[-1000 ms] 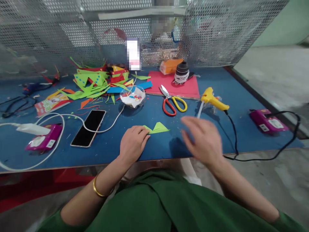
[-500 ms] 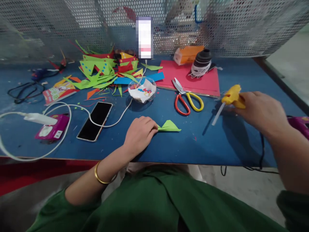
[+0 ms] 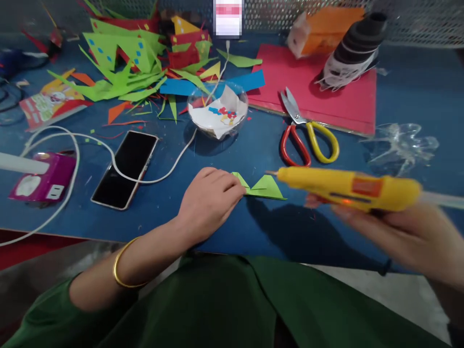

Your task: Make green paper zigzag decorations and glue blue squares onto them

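Observation:
My left hand (image 3: 212,203) is closed on the left end of a folded green paper piece (image 3: 266,187), which rests on the blue table near its front edge. In my right hand (image 3: 402,232) is a yellow glue gun (image 3: 337,186), its nozzle pointing left, just above the right part of the green paper. A small orange light glows on the gun's side, and a clear glue stick comes out of its back end. Behind the nozzle lie scissors (image 3: 296,118) with one red and one yellow handle.
A phone (image 3: 126,166), white cable and purple power strip (image 3: 47,176) lie left. Behind are a bowl (image 3: 217,116) of paper bits, green and red paper shapes (image 3: 126,53), red sheets (image 3: 275,72) and a black-topped bottle (image 3: 353,48). Clear plastic (image 3: 406,145) lies right.
My right hand has brought the glue gun in from the right, its nozzle now by the green paper. My left hand still holds the paper. The view has tilted down and closer.

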Available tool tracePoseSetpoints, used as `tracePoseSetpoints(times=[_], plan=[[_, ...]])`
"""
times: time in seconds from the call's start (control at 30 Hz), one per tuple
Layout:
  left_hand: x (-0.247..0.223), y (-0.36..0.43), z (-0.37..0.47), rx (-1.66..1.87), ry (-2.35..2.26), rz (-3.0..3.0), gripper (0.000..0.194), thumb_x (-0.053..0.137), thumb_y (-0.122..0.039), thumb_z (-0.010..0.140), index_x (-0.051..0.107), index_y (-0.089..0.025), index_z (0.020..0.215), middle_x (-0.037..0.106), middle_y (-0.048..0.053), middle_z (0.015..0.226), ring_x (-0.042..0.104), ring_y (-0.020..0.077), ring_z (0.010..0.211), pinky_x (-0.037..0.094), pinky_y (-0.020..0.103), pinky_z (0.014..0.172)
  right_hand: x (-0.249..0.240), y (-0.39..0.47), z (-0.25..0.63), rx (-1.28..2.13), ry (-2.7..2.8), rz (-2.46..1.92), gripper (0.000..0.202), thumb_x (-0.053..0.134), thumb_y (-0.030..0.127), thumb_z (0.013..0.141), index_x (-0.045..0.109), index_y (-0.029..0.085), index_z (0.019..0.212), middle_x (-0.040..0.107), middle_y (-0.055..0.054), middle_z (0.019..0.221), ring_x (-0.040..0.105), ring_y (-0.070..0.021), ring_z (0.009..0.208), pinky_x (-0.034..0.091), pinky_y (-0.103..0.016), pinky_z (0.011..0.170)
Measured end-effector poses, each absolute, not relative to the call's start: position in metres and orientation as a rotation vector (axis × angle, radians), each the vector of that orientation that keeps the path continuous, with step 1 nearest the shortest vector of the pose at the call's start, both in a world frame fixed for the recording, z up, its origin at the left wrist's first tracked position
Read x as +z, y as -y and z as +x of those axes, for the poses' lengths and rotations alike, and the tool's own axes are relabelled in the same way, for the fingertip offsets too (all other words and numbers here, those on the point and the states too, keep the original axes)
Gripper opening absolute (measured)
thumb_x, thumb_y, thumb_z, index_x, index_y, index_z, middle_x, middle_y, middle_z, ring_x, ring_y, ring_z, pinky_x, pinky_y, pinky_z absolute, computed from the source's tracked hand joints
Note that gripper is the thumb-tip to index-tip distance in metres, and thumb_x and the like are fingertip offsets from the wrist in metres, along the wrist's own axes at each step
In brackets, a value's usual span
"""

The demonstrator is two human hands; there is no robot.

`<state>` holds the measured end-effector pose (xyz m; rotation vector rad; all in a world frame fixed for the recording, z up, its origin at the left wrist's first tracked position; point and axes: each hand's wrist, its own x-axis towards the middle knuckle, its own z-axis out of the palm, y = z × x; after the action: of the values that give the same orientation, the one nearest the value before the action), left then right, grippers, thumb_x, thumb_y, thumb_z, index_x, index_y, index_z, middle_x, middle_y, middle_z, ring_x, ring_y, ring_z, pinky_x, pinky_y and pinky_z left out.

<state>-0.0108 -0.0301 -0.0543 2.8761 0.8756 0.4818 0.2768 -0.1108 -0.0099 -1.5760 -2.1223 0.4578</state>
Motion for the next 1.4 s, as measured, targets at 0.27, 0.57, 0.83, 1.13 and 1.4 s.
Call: tracePoseSetpoints(times=[0.27,0.57,0.83,1.13,1.4], plan=[[-0.052,0.029,-0.014,0.514,-0.846,2.858,0.024,0.050,-0.018,0.099,0.072,-0.022,0.091,0.078,0.000,0.096,0.070,0.0163,0.088,0.047,0.034,0.086,-0.019,0.095,0.259,0.658,2.383,-1.403,0.016,0.044,0.038,0.102,0.057,0.027,0.103,0.073,-0.005,0.091,0.070,-0.0196,0.070,0.054,-0.028,0.052],[-0.055,0.029,-0.017,0.487,-0.872,2.779,0.025,0.049,-0.019,0.100,0.072,-0.025,0.091,0.078,-0.002,0.098,0.070,0.0163,0.092,0.048,0.035,0.089,-0.019,0.093,0.247,0.665,2.411,-1.381,0.012,0.042,0.036,0.103,0.049,0.027,0.103,0.066,0.000,0.079,0.063,-0.0142,0.059,0.050,-0.024,0.050],[-0.055,0.029,-0.017,0.446,-0.885,2.793,0.029,0.047,-0.020,0.101,0.073,-0.026,0.091,0.078,-0.002,0.098,0.070,0.0171,0.093,0.050,0.037,0.090,-0.023,0.095,0.244,0.588,2.445,-1.377,0.011,0.037,0.034,0.103,0.045,0.028,0.105,0.067,-0.002,0.083,0.067,-0.0199,0.065,0.053,-0.031,0.055],[-0.055,0.029,-0.016,0.499,-0.881,2.795,0.024,0.050,-0.017,0.099,0.071,-0.025,0.090,0.078,-0.003,0.098,0.070,0.0169,0.091,0.048,0.036,0.089,-0.028,0.093,0.247,0.589,2.442,-1.366,0.016,0.039,0.038,0.104,0.047,0.025,0.101,0.064,-0.001,0.078,0.063,-0.0141,0.059,0.050,-0.025,0.052],[-0.054,0.029,-0.016,0.514,-0.878,2.791,0.023,0.051,-0.016,0.099,0.071,-0.023,0.090,0.078,-0.003,0.097,0.070,0.0166,0.091,0.047,0.036,0.088,-0.029,0.096,0.245,0.633,2.406,-1.447,0.014,0.041,0.037,0.101,0.048,0.026,0.098,0.062,0.001,0.073,0.060,-0.0148,0.054,0.049,-0.028,0.047]])
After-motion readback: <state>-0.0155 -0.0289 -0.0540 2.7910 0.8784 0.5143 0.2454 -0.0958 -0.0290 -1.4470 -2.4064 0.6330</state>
